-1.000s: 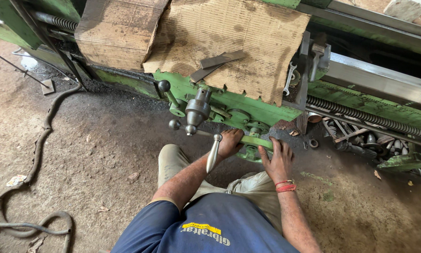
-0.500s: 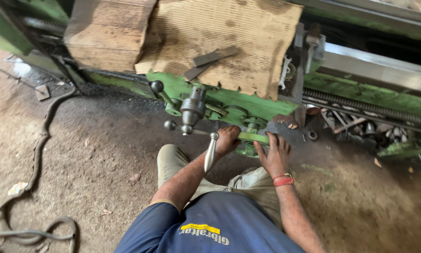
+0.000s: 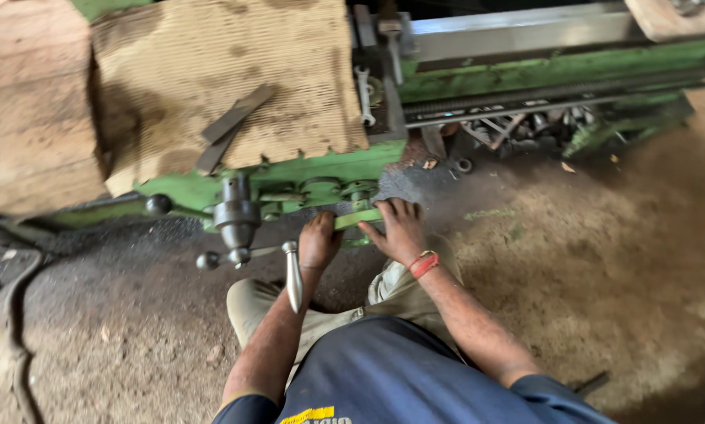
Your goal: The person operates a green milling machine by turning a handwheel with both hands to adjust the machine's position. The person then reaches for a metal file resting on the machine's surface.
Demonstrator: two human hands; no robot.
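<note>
At frame centre, both hands meet on a small green metal lever (image 3: 358, 219) under the green lathe carriage (image 3: 321, 174). The left hand (image 3: 319, 242) is curled around its near end; the right hand (image 3: 399, 229) lies spread, fingers pressing its far end. The lever remains attached. Flat steel bars (image 3: 233, 126) rest on brown corrugated cardboard (image 3: 227, 71), upper left.

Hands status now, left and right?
Left hand: closed around the end of the green bar.
Right hand: open, fingers spread flat on that bar.
</note>
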